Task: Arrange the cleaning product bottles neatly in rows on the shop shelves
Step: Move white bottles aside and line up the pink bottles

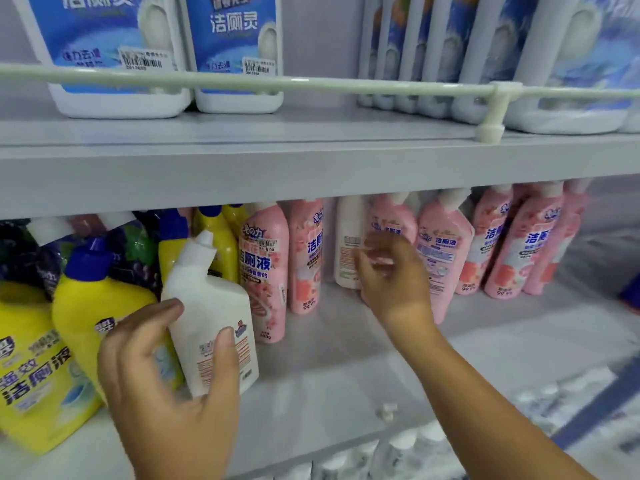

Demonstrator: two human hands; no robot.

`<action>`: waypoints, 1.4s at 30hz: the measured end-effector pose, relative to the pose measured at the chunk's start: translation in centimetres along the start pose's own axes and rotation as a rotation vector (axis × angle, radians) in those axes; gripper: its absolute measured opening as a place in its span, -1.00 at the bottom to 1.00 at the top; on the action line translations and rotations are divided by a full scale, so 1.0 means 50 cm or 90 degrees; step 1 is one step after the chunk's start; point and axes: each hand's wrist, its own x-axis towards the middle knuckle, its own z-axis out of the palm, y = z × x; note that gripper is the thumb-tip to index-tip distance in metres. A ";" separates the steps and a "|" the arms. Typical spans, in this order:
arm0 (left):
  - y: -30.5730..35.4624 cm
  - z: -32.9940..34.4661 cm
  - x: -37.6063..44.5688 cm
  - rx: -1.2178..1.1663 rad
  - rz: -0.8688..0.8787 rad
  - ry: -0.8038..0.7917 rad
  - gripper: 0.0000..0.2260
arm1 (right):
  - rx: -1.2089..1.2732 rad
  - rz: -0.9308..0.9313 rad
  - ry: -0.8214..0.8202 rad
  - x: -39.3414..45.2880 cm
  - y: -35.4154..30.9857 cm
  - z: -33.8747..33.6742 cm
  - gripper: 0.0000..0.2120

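While the white angled-neck bottle (211, 317) is being gripped by the left hand (166, 372) at the front of the lower shelf (329, 368), it is being held upright, neck tilted up-left, just beside the yellow bottles (93, 306). The right hand (391, 271), fingers loosely curled and grasping nothing clearly, is being extended toward the pink bottles (443, 251) farther back; the open gap is judged nearer the left hand.

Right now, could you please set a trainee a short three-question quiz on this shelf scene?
1. True or false: the left hand holds the white bottle.
2. Which colour are the bottles near the right hand? A) green B) pink C) black
3. Fill in: the yellow bottles have ____ caps.

Key: 1 true; 2 B; 3 blue.
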 end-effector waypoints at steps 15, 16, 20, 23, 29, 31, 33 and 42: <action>0.051 0.373 0.006 -0.198 -0.258 -0.332 -0.74 | -0.279 -0.010 -0.103 0.160 0.048 -0.057 -0.56; 0.046 0.384 0.010 -0.182 -0.256 -0.333 -0.74 | -0.214 -0.001 -0.128 0.153 0.050 -0.070 -0.61; 0.027 0.436 0.026 -0.112 -0.238 -0.313 -0.68 | -0.096 -0.001 -0.157 0.119 0.027 -0.185 -0.62; 0.028 0.478 0.034 -0.075 -0.222 -0.279 -0.58 | -0.086 0.000 -0.129 0.098 0.012 -0.302 -0.59; 0.074 0.561 0.089 -0.019 -0.197 -0.284 -0.44 | -0.123 0.056 -0.057 0.126 0.066 -0.435 -0.59; 0.089 0.581 0.116 -0.012 -0.193 -0.260 -0.45 | -0.146 0.062 -0.029 0.141 0.100 -0.441 -0.59; 0.088 0.598 0.138 0.007 -0.196 -0.238 -0.45 | -0.168 0.047 -0.022 0.152 0.131 -0.434 -0.56; 0.056 0.618 0.137 -0.059 -0.288 -0.291 -0.43 | -0.145 0.087 -0.077 0.209 0.165 -0.403 -0.39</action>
